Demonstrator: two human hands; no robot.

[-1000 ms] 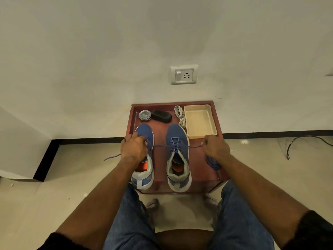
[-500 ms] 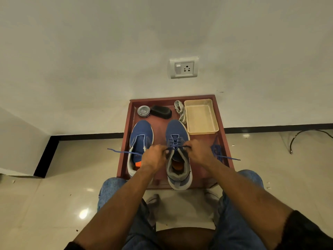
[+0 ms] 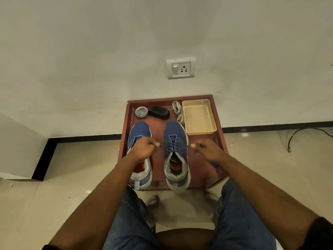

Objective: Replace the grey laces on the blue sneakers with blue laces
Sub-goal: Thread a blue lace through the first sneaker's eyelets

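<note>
plainly, left hand (image 3: 142,148) and right hand (image 3: 207,149) each pinch the blue lace (image 3: 173,147); no writing is readable.

The scene is seen through a single wide-angle camera worn on the head, aimed forward and steeply down. The wall (image 3: 90,51) with its socket (image 3: 180,68) is taken in at the top, the low table (image 3: 219,123) stands at mid-frame, and the forearms and knees are caught close at the bottom edge. Straight lines are bent near the borders.
</note>
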